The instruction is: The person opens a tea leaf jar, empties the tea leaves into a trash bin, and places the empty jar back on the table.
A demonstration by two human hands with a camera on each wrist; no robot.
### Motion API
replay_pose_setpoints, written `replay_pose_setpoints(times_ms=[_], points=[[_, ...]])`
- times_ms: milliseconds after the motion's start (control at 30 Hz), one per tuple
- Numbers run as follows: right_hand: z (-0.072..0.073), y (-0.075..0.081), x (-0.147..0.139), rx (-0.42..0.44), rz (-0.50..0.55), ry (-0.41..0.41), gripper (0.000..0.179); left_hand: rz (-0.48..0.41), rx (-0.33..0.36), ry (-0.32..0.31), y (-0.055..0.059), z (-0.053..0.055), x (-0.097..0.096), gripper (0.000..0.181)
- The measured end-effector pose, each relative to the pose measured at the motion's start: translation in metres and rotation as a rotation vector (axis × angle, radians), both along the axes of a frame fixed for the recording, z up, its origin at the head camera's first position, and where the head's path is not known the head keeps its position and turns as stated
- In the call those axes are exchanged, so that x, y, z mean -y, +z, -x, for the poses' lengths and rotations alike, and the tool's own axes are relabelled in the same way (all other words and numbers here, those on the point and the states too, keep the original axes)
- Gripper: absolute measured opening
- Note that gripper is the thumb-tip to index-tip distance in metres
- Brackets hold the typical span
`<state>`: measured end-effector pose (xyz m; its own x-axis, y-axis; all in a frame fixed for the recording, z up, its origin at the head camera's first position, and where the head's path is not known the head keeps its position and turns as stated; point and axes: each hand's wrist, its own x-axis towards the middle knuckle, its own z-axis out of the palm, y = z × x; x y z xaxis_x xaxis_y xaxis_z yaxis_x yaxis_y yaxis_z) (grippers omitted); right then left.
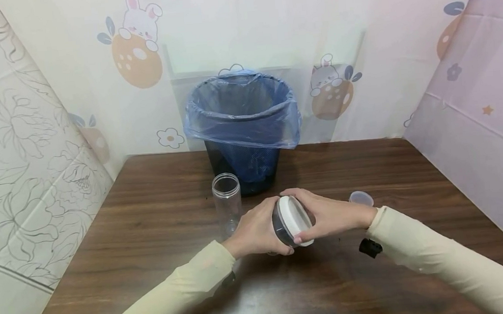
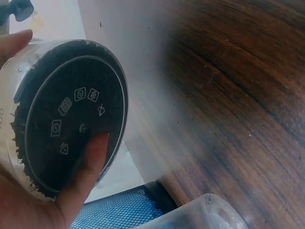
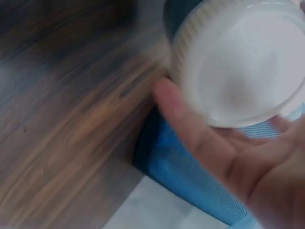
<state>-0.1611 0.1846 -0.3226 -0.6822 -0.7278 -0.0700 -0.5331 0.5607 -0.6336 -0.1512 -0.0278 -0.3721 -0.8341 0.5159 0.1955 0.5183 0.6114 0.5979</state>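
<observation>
A round container (image 1: 282, 223) with dark contents and a white ribbed lid (image 1: 294, 217) is tilted above the table, lid facing right. My left hand (image 1: 259, 230) grips the container's body from the left. In the left wrist view its base (image 2: 76, 112) shows printed symbols, and one finger lies across it. My right hand (image 1: 327, 215) holds the lid by its rim; in the right wrist view a finger curls along the lid's edge (image 3: 248, 67). Just behind my left hand stands a clear open jar (image 1: 228, 205). Beyond my right wrist lies a small translucent lid (image 1: 361, 198).
A dark mesh bin (image 1: 252, 171) lined with a blue bag (image 1: 245, 128) stands at the back middle of the wooden table (image 1: 158, 208). Patterned curtains (image 1: 267, 22) rise behind the table and along both sides.
</observation>
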Motion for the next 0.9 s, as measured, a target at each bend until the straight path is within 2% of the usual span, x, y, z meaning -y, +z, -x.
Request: replay_pose_setpoints(times_ms=[67, 133, 200, 233, 367, 400, 467, 533, 600, 767, 900], points=[[0.001, -0.002, -0.003, -0.094, 0.051, 0.095, 0.09, -0.001, 0.001, -0.001, 0.0, 0.0, 0.0, 0.105], [0.002, -0.004, -0.006, -0.161, 0.083, 0.153, 0.097, -0.004, -0.002, -0.004, 0.001, 0.0, 0.0, 0.106], [0.001, -0.003, -0.007, -0.152, 0.087, 0.127, 0.104, 0.002, -0.015, -0.005, 0.001, 0.0, 0.0, 0.105], [-0.001, -0.002, -0.007, -0.124, 0.069, 0.08, 0.104, 0.006, -0.023, -0.004, 0.001, 0.0, 0.0, 0.105], [-0.007, 0.005, -0.004, 0.105, -0.029, -0.15, 0.091, 0.012, -0.028, -0.001, 0.001, 0.0, -0.001, 0.102], [-0.007, 0.006, -0.003, 0.143, -0.055, -0.182, 0.087, 0.011, -0.024, -0.001, 0.001, 0.0, -0.002, 0.102], [-0.007, 0.007, -0.001, 0.193, -0.081, -0.196, 0.083, 0.014, -0.019, -0.001, 0.0, -0.001, -0.002, 0.101], [-0.007, 0.007, 0.0, 0.192, -0.078, -0.172, 0.084, 0.019, -0.015, -0.004, 0.001, -0.001, -0.003, 0.1], [-0.005, 0.005, -0.001, 0.137, -0.05, -0.121, 0.084, 0.02, -0.012, -0.01, 0.0, -0.001, -0.002, 0.1], [-0.001, 0.003, -0.007, -0.054, 0.049, 0.092, 0.085, 0.004, 0.012, -0.025, 0.0, -0.002, -0.001, 0.104], [0.001, 0.002, -0.008, -0.122, 0.117, 0.209, 0.085, 0.013, 0.013, -0.019, -0.001, -0.004, -0.001, 0.104]])
